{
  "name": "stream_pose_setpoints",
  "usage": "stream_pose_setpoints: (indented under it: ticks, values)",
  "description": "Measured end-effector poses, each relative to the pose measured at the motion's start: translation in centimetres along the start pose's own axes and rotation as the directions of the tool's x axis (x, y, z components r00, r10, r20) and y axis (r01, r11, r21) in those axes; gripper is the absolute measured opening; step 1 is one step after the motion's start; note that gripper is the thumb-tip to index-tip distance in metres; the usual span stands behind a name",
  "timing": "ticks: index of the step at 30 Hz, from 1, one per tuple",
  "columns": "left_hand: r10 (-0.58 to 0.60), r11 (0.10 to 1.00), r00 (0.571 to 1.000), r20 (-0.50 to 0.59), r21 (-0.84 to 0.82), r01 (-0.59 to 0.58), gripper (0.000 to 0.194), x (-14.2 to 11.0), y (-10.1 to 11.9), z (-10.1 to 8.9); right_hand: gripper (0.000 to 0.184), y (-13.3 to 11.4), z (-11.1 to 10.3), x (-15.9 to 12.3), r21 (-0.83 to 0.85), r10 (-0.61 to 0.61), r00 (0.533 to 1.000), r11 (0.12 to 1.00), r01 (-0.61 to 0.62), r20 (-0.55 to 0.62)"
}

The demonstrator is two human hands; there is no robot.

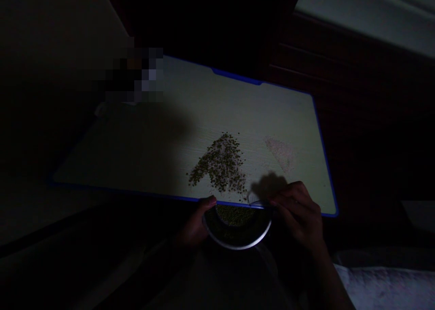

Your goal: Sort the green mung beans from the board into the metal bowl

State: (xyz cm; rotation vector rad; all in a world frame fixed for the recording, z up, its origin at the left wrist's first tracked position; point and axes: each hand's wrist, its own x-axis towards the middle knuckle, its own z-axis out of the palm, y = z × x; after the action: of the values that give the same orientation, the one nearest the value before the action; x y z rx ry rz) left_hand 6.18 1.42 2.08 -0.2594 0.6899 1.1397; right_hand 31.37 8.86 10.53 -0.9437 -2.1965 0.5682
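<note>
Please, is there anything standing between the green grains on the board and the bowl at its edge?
No separate object visibly blocks the middle of the way. Between the green grains and the bowl runs the board's blue rim; the right hand, holding a thin item, is at the right side of this path.

The person's left hand (195, 226) sits at lower centre, thumb (206, 203) extended up and rightward, remaining fingers hidden. Left forearm (149, 267) slants from lower left, mostly lost in shadow. Right hand (301, 210): knuckles up, fingers bent, tips pinched leftward; bare right forearm (328, 264) rises from lower right. Hands apart.
</note>
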Motion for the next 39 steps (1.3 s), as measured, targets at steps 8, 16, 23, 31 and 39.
stream_pose_setpoints:
  ticks: [8, 16, 23, 31, 39]
  values:
    - [-0.023, 1.0, 0.999, 0.032, 0.015, 0.022, 0.047, 0.1, 0.1, -0.1, 0.033, -0.7, 0.7, 0.0, -0.012, -0.025, 0.999, 1.0, 0.025, -0.022]
    - [-0.002, 1.0, 1.0, 0.023, 0.029, 0.001, 0.037, 0.1, 0.2, 0.0, 0.022, -0.4, 1.0, 0.3, -0.13, 0.098, 0.985, 0.985, -0.117, -0.145]
    - [-0.032, 0.998, 0.998, 0.057, 0.062, 0.028, 0.035, 0.1, 0.3, 0.1, 0.026, -1.0, 1.3, 0.8, -0.069, -0.016, 0.999, 0.998, 0.013, -0.044]
    - [-0.019, 0.999, 1.0, 0.013, 0.05, 0.019, 0.035, 0.4, 0.0, -0.4, 0.03, -0.8, 0.4, -0.1, -0.069, -0.004, 0.999, 0.998, 0.001, -0.052]
    - [0.01, 0.998, 0.999, -0.038, 0.059, -0.008, 0.031, 0.2, 0.1, -0.1, 0.029, -1.5, 1.1, -0.3, -0.045, 0.013, 0.998, 0.999, -0.016, -0.055]
